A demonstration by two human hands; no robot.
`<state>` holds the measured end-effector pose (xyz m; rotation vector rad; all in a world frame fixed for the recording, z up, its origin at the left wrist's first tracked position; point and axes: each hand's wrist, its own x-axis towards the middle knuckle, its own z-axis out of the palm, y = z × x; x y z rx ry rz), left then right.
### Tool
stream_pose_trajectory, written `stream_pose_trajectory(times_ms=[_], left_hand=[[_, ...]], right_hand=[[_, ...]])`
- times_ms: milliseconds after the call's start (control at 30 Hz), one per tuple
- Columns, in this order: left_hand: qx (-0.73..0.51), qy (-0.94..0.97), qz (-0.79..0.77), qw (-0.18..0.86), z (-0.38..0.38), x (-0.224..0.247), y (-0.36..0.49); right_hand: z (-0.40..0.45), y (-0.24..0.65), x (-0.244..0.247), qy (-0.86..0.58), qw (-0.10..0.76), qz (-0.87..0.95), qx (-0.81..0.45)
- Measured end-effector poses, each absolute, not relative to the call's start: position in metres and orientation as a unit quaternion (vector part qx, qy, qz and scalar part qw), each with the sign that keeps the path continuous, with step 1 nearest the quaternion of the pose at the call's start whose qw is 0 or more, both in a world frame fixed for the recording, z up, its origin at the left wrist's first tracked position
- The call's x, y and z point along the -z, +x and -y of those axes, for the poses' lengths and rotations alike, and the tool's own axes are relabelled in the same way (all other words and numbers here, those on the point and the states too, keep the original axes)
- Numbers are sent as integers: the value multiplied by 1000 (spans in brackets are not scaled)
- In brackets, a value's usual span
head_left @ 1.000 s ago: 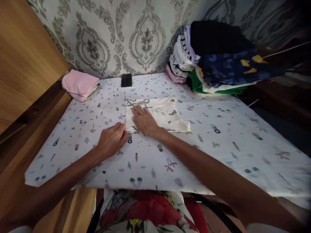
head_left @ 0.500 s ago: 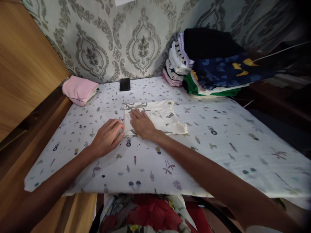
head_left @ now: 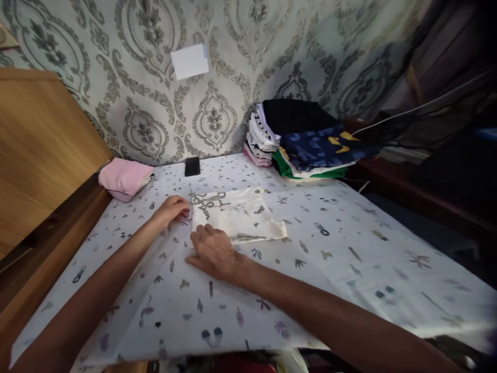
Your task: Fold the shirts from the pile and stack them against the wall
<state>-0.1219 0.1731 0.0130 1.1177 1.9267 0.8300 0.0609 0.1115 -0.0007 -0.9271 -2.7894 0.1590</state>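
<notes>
A cream garment with dark lettering and marks lies flat and folded on the patterned cloth, its narrower ends toward the right. My left hand is beside its far left corner, fingers bent and drawn together at the edge; whether they pinch any fabric is hidden. My right hand rests at the near left corner, its bent fingers over the fabric edge and its thumb apart on the cloth. No grip by the right hand shows.
A white patterned cloth covers the table. Folded pink fabric lies at the back left, near a wooden panel. A black phone lies by the wall. Stacked folded clothes stand at the back right, with a white cable behind.
My right hand has slid off the garment's middle toward me, to its near left corner. My left hand has moved to the far left corner. The view has tilted up.
</notes>
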Motion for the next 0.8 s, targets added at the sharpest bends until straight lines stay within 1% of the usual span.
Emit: stream_pose_trajectory(times_ms=[67, 233, 367, 433, 500, 600, 700, 800], left_hand=[[-333, 411, -756, 385, -189, -11, -116], [-309, 415, -754, 404, -209, -8, -110], [-322, 415, -737, 425, -214, -13, -109], [-344, 412, -723, 434, -215, -18, -104], [-367, 410, -706, 445, -217, -25, -97], [-392, 414, -680, 461, -224, -35, -80], [-409, 423, -656, 473, -236, -42, -56], [-415, 429, -641, 482, -250, -45, -26]], right_hand=[[-106, 58, 2, -334, 87, 937, -52], [-108, 53, 7, -352, 84, 931, -42], [-111, 61, 0, -372, 114, 916, -102], [-114, 71, -4, -389, 161, 896, -142], [-118, 83, -5, -394, 240, 866, -194], [-125, 101, 1, -379, 358, 784, -337], [-130, 116, 9, -372, 412, 653, -515], [-130, 127, 14, -369, 476, 498, -624]])
